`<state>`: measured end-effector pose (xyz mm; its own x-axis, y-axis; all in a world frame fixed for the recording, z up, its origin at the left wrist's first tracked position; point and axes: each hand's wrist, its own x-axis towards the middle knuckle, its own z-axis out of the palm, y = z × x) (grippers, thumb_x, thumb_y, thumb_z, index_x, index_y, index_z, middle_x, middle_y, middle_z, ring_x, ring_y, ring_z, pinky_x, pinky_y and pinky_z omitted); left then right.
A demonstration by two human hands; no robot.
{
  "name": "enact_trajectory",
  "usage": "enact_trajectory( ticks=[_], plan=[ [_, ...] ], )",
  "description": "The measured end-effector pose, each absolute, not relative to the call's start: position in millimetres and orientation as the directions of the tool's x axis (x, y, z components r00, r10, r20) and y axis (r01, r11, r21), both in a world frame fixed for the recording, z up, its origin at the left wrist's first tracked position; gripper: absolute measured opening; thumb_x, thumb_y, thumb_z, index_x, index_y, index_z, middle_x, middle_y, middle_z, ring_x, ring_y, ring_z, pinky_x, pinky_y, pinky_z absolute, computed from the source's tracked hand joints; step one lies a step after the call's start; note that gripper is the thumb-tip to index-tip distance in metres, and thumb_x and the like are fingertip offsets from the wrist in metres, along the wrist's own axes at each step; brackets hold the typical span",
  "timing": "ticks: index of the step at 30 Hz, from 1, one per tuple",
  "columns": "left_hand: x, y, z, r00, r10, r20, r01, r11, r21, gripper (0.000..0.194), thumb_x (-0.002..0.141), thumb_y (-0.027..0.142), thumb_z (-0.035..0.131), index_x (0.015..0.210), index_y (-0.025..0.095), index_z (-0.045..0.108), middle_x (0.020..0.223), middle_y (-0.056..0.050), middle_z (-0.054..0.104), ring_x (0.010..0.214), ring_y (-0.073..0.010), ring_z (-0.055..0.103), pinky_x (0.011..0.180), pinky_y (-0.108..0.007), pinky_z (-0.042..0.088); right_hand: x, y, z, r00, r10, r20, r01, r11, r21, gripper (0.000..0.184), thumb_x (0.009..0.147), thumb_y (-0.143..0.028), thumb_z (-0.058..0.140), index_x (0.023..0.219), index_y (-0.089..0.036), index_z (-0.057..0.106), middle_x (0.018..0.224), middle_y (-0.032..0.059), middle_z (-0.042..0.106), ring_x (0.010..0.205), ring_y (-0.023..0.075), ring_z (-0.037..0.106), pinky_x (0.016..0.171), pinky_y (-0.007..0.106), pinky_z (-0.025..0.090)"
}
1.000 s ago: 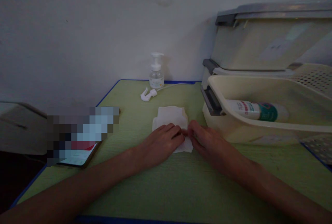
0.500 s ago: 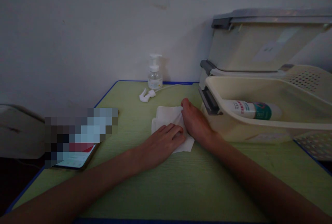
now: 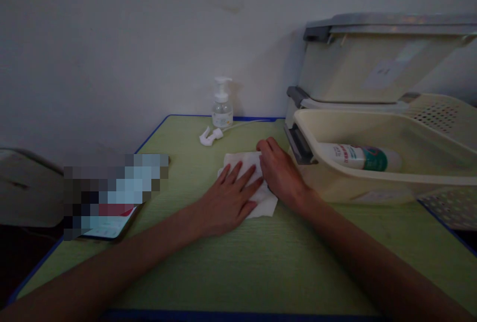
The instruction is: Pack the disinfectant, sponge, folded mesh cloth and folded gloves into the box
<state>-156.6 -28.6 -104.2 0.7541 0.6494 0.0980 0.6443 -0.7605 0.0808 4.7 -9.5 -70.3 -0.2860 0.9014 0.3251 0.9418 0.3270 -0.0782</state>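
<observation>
A white tissue lies on the green table in front of me. My left hand rests flat across it, fingers spread and pointing to the far right. At the tissue's right edge, my right hand is closed with its fingers curled in on the paper; the fingertips are partly hidden. Beyond the tissue, a white trigger spray head with a thin tube lies on its side. Behind that stands a clear foam pump bottle with a white top.
A cream basket stands close to my right hand, with a white and green bottle lying inside. Lidded storage boxes are stacked behind it. A phone, partly pixelated, sits at the table's left edge. A wall closes off the back.
My left hand's fingers, curled before, are now spread flat on the tissue. My right hand has curled more tightly at the tissue's edge. The other things have stayed in place.
</observation>
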Motion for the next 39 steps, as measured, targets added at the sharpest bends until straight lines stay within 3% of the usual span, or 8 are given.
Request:
enact_trajectory(
  ticks=[4,9,15,20,28,33,36,39],
  plan=[
    [-159,-24,-106,0.726,0.680,0.105,0.665,-0.733,0.147,0.049,0.092,0.045,0.039,0.136,0.026,0.040,0.152,-0.010,0.021,0.139,-0.0386,0.008,0.110,-0.058,0.013,2,-34,-51,-0.481,0.805,0.347,0.845,0.531,-0.060,0.011,0.086,-0.010,0.044,0.088,-0.016,0.053,0.089,0.0059,0.057,0.076,0.0161,0.055,0.065,0.026,0.042],
    [-162,-20,-111,0.715,0.695,0.076,0.679,-0.716,0.163,0.058,0.087,0.042,0.049,0.141,0.030,0.031,0.155,-0.009,0.010,0.138,-0.0425,0.000,0.109,-0.060,0.010,8,-68,-53,-0.828,0.497,0.259,0.540,0.832,0.129,0.003,0.082,-0.016,0.057,0.084,-0.014,0.059,0.085,0.0066,0.064,0.079,0.0210,0.058,0.072,0.033,0.046],
    [-161,-24,-104,0.706,0.705,0.063,0.690,-0.705,0.160,0.055,0.091,0.051,0.038,0.141,0.031,0.031,0.154,-0.011,0.010,0.138,-0.0422,0.001,0.109,-0.060,0.008,23,-73,-70,-0.819,0.553,0.153,0.573,0.802,0.171,0.010,0.082,-0.007,0.056,0.091,-0.013,0.058,0.091,0.0076,0.065,0.084,0.0217,0.061,0.073,0.033,0.050],
    [-161,-25,-102,0.713,0.699,0.056,0.686,-0.712,0.149,0.058,0.091,0.056,0.031,0.142,0.029,0.029,0.154,-0.014,0.010,0.138,-0.0429,0.002,0.108,-0.061,0.009,26,-75,-73,-0.834,0.529,0.156,0.551,0.797,0.247,0.013,0.082,-0.006,0.054,0.093,-0.013,0.056,0.083,0.0060,0.064,0.074,0.0203,0.062,0.063,0.031,0.051],
    [-160,-22,-104,0.710,0.703,0.048,0.693,-0.709,0.127,0.056,0.092,0.049,0.036,0.143,0.027,0.029,0.153,-0.015,0.013,0.139,-0.0396,0.003,0.108,-0.060,0.009,32,-61,-77,-0.886,0.432,0.171,0.464,0.840,0.281,0.009,0.086,-0.010,0.053,0.088,-0.016,0.059,0.084,0.0066,0.065,0.078,0.0199,0.061,0.065,0.030,0.051],
    [-166,-17,-99,0.758,0.627,0.179,0.610,-0.779,0.148,0.050,0.090,0.041,0.044,0.137,0.022,0.039,0.152,-0.014,0.020,0.141,-0.0308,0.008,0.109,-0.060,0.004,35,-54,-82,-0.891,0.404,0.206,0.446,0.861,0.243,0.015,0.088,-0.009,0.048,0.085,-0.015,0.062,0.087,0.0080,0.066,0.081,0.0191,0.060,0.067,0.030,0.051],
    [-168,-14,-91,0.847,0.499,0.182,0.454,-0.859,0.237,0.042,0.093,0.032,0.038,0.132,0.020,0.044,0.149,-0.010,0.030,0.141,-0.0213,0.016,0.113,-0.052,0.002,36,-53,-82,-0.870,0.426,0.250,0.475,0.860,0.188,0.022,0.091,-0.008,0.040,0.089,-0.012,0.062,0.091,0.0085,0.067,0.083,0.0165,0.061,0.071,0.029,0.051],
    [-168,-11,-83,0.899,0.426,0.098,0.352,-0.838,0.417,0.039,0.096,0.027,0.028,0.130,0.018,0.046,0.141,-0.007,0.045,0.137,-0.0146,0.027,0.115,-0.045,0.004,35,-53,-76,-0.854,0.434,0.287,0.486,0.862,0.143,0.024,0.091,-0.009,0.038,0.087,-0.011,0.062,0.090,0.0095,0.066,0.086,0.0170,0.061,0.076,0.030,0.051]
  ],
)
